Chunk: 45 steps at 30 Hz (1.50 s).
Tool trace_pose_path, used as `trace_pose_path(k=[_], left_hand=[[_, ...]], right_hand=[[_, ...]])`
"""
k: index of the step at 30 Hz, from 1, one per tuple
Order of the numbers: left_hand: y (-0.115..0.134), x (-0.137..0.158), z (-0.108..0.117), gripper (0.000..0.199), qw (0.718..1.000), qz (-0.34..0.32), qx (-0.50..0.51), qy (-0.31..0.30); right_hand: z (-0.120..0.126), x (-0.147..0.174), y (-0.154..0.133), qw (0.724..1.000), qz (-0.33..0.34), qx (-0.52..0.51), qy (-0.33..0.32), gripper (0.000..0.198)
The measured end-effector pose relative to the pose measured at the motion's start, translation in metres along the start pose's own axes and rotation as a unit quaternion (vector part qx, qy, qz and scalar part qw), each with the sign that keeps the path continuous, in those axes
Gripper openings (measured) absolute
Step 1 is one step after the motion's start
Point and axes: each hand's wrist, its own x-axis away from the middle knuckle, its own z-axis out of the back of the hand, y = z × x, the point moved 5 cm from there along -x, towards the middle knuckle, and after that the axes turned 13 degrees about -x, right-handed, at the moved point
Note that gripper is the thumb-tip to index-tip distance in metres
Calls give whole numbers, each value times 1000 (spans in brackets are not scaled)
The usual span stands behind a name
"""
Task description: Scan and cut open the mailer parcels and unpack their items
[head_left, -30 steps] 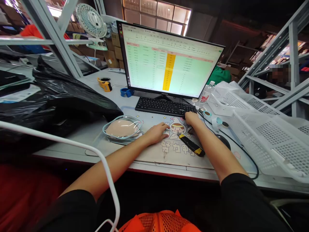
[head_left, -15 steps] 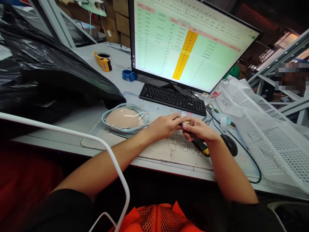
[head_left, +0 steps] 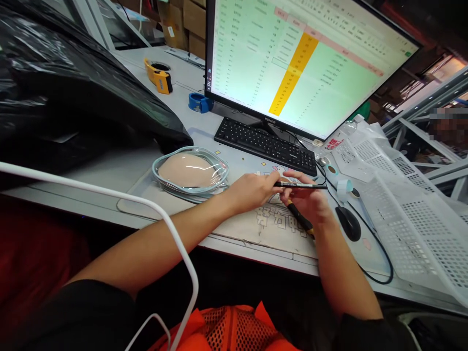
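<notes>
My left hand point(head_left: 254, 191) is closed on one end of a thin, dark, flat strip-like object point(head_left: 303, 185), whose exact kind I cannot make out. The strip points right, across my right hand point(head_left: 310, 197). That hand has its fingers apart, palm turned up; whether it touches the strip is unclear. Below it, a tool with a black and yellow handle point(head_left: 302, 219) lies on the desk mat point(head_left: 241, 229), its far end hidden by the hand. Left of my hands are clear pouches with pale blue edges point(head_left: 190, 170), the top one holding a beige domed pad.
A keyboard point(head_left: 266, 146) sits under a monitor point(head_left: 292, 63) showing a spreadsheet. To the right are a mouse point(head_left: 348, 223), its cable and white perforated baskets point(head_left: 424, 214). Black plastic point(head_left: 91, 97) covers the left side. A white tube point(head_left: 161, 207) crosses in front of my left arm.
My right hand has opened and turned palm up. The dark strip now shows between my hands, pointing right from my left hand. The view has shifted slightly.
</notes>
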Motion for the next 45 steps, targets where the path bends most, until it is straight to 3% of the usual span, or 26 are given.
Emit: trace_pose_path(k=[2,5,7,9,11,13,16,19,23,25,29,32,39,45], left_hand=[[4,0,-6,35,998,-15,-14,-51],[-3,0,-9,40,991,53,-35,-121],[-9,1,-6,43,984,103,-35,-142],[-5,3,-5,43,982,84,-18,-166],[11,8,-9,40,982,0,-14,-191],[28,17,-19,38,976,-74,-44,-202],[41,31,-31,40,971,-101,-110,-188],[45,46,-32,41,966,-135,-149,-160],[54,69,-22,49,952,-212,-192,-111],[57,79,-20,52,951,-204,-209,-102],[61,87,-16,55,972,-122,-190,-63],[62,83,-18,54,981,-92,-152,-82],[63,68,-25,48,975,-108,-146,-129],[63,68,-24,49,975,-107,-138,-140]], right_hand=[[2,-4,8,994,41,38,93,51],[24,-9,6,974,61,52,212,54],[48,-7,-11,954,115,39,276,54],[65,-4,-26,940,158,24,302,45],[64,-3,-26,954,132,31,268,34],[48,-6,-12,976,64,81,192,31],[20,-10,15,974,14,191,119,25],[5,-12,31,962,22,249,110,17],[1,-8,43,963,27,247,106,18],[0,-5,46,965,15,246,86,16],[-4,-4,43,954,15,292,62,10],[-8,-6,40,943,35,327,43,6],[-11,-4,41,930,56,362,26,5],[-12,-5,42,935,37,353,5,6]])
